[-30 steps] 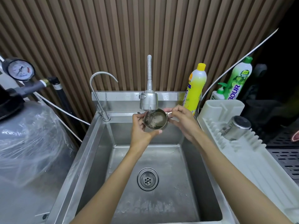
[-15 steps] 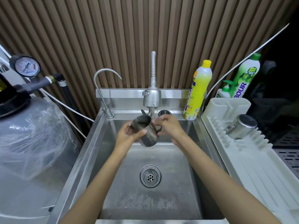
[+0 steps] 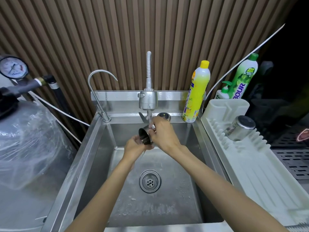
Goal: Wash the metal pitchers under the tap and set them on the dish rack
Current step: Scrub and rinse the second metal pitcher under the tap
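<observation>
Over the sink basin (image 3: pixel 103 158), below the tap head (image 3: pixel 148 99), both hands grip one metal pitcher (image 3: pixel 144 136), tipped mouth-left. The left hand (image 3: pixel 135 148) cups its rim; the right hand (image 3: pixel 163 134) wraps the body, hiding the handle. A second pitcher (image 3: pixel 240 128) lies on the dish rack (image 3: pixel 250 164).

Both hands gripped a small metal pitcher (image 3: pixel 145 136) over the steel sink (image 3: pixel 93 156), the left hand (image 3: pixel 135 147) cupping it from below and the right hand (image 3: pixel 163 134) closed on its far side, with its dark mouth tipped toward the left. Directly above the grip hung the spray tap (image 3: pixel 148 99), and below it, nearer the person, lay the drain (image 3: pixel 150 181). To the right of the grip a white dish rack (image 3: pixel 247 158) carried a second pitcher (image 3: pixel 240 128) on its side, and a yellow bottle (image 3: pixel 197 92) stood beyond and to the right of the grip.
</observation>
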`<state>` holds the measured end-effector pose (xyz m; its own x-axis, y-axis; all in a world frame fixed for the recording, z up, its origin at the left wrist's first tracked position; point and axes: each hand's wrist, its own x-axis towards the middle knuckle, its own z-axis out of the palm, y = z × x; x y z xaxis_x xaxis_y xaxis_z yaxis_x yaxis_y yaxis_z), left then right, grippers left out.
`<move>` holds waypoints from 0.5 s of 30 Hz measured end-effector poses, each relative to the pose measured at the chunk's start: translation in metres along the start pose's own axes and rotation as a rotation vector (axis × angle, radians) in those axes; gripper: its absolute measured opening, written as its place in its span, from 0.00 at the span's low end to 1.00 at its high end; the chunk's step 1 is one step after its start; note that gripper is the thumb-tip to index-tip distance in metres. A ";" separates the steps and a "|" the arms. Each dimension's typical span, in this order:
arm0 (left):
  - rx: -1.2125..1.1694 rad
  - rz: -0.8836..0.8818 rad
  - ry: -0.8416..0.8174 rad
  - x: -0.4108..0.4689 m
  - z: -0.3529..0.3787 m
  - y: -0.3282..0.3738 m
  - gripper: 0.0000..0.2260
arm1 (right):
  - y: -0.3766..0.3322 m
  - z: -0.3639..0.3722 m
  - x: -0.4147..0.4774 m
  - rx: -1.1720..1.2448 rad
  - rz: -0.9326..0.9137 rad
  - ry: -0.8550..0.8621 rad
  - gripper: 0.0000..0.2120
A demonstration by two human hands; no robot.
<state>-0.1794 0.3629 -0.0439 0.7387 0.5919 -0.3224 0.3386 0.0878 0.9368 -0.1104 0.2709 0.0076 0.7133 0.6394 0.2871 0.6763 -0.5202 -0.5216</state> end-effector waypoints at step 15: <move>0.071 -0.014 0.039 -0.010 -0.007 -0.007 0.19 | -0.012 0.020 -0.017 -0.136 -0.414 0.032 0.14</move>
<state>-0.1929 0.3619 -0.0469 0.7110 0.6218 -0.3284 0.3898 0.0402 0.9200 -0.1347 0.2773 -0.0071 0.3809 0.7929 0.4757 0.9229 -0.2952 -0.2470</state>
